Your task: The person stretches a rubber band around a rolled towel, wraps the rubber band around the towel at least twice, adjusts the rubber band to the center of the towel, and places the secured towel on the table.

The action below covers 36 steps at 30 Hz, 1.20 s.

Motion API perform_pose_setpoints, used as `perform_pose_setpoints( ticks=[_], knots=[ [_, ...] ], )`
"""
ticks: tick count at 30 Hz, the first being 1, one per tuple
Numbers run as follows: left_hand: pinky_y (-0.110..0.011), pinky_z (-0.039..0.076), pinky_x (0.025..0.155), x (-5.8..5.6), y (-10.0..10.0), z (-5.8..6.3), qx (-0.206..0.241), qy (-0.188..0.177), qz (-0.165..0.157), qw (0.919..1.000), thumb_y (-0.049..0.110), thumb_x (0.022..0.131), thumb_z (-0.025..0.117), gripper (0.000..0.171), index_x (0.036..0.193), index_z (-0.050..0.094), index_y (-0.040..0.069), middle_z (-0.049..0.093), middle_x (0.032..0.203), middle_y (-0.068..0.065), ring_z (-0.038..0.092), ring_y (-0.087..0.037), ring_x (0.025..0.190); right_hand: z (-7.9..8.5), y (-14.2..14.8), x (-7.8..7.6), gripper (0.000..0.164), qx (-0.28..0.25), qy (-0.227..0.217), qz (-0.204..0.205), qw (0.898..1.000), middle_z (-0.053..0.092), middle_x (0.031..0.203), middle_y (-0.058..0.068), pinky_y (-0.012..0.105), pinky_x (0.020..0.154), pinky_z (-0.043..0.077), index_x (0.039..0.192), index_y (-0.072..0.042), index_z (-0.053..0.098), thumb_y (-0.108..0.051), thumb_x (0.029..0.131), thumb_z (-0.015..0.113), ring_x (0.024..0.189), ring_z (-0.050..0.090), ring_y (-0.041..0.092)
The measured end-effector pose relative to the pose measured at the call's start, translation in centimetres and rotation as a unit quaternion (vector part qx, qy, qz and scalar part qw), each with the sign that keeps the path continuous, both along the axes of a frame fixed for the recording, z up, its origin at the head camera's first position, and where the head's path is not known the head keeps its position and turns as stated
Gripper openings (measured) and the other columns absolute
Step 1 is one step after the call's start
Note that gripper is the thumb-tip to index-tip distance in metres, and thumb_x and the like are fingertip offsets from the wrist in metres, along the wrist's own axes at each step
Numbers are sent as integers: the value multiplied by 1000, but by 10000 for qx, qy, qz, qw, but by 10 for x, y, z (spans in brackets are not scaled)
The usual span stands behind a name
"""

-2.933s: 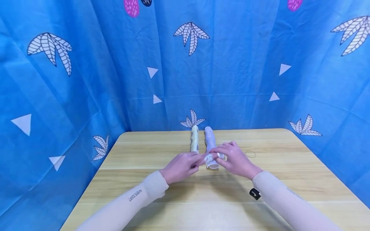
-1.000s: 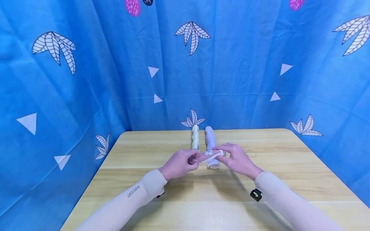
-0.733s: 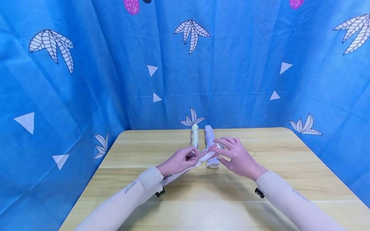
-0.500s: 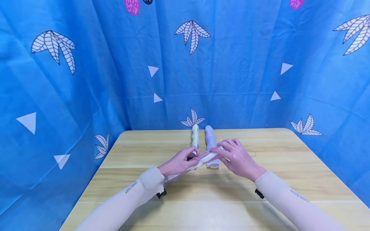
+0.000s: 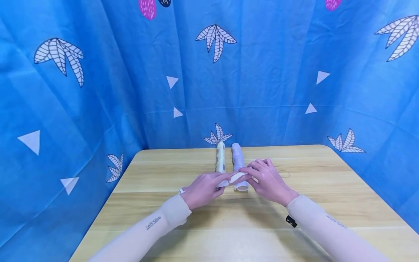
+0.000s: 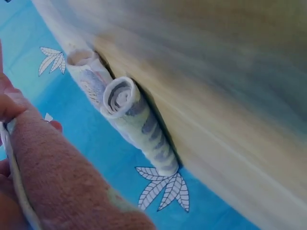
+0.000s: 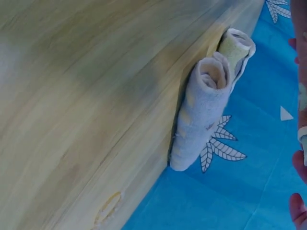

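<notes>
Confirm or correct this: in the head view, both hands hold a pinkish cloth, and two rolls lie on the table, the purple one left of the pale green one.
Wrong side: the head view shows the purple roll right of the pale green roll. The rest stands: both rolls lie on the table, and the left hand and right hand hold the pinkish cloth.
</notes>
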<state>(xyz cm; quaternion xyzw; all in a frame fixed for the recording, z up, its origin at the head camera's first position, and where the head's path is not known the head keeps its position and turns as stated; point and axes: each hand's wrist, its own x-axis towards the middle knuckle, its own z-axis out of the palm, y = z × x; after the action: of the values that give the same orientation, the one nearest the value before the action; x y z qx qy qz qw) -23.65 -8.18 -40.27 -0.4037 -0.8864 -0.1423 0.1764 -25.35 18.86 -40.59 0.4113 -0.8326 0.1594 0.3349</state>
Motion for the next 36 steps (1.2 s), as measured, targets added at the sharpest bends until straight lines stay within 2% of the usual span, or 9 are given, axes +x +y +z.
perform_pose_setpoints(
  ticks=[7,11,15,23,25,27,30,33,36],
  knots=[
    [-21,57,71,-6,1,-4,-194,482,-217,9984,18,89,75,29,117,66,19,70,100,-1,67,-10,75,3,-6,3,38,-99,-387,-222,9990,72,101,-2,41,83,38,117,-22,74,-13,81,83,95,58,17],
    [-17,54,66,-7,-3,-7,-151,735,-279,9968,17,87,75,18,101,64,18,67,93,1,61,-8,69,6,-8,3,38,-316,-867,-249,9954,73,103,-1,41,86,37,116,-23,74,-14,80,84,96,59,16],
    [-16,54,67,-7,-7,-6,-72,802,-239,9965,19,87,76,17,100,65,19,67,91,3,60,-6,69,8,-9,4,35,-604,-1512,-211,9864,73,106,-3,41,87,36,117,-23,74,-17,83,81,98,60,16],
    [-21,54,70,-7,-6,-4,101,-666,308,9973,28,89,78,27,105,56,24,71,100,3,60,-6,75,6,-8,4,28,-1406,-3155,-289,9380,72,121,5,57,99,46,117,-20,74,-21,88,76,116,63,29],
    [-25,56,75,-8,-6,-4,209,-911,462,9946,30,87,80,31,107,56,26,72,104,3,61,-7,78,7,-8,5,31,-1411,-3286,-281,9334,70,125,5,57,99,47,119,-21,74,-23,88,76,118,62,30],
    [-27,56,77,-9,-7,-4,384,-1129,560,9913,29,88,79,31,108,56,28,72,104,5,62,-8,79,6,-8,6,35,-1233,-3133,-172,9415,69,127,4,56,100,47,124,-22,71,-23,89,76,120,61,29],
    [-27,54,74,-10,-10,-2,846,-1710,484,9804,25,90,77,28,107,56,29,70,102,5,61,-10,79,4,-7,6,45,-840,-2406,-17,9670,66,132,3,54,98,45,131,-24,67,-19,88,78,122,58,26],
    [-26,53,72,-12,-12,1,1395,-2415,203,9601,20,90,76,26,106,57,26,68,100,3,61,-11,81,2,-5,7,57,-457,-1482,73,9879,62,136,4,54,97,41,135,-26,63,-14,83,82,124,54,25],
    [-27,55,69,-13,-13,2,1844,-2968,-22,9370,16,90,76,24,104,57,24,66,97,1,62,-12,81,-1,-3,6,64,-226,-753,109,9968,61,137,6,52,96,40,136,-27,62,-11,79,85,126,52,26]
  ],
)
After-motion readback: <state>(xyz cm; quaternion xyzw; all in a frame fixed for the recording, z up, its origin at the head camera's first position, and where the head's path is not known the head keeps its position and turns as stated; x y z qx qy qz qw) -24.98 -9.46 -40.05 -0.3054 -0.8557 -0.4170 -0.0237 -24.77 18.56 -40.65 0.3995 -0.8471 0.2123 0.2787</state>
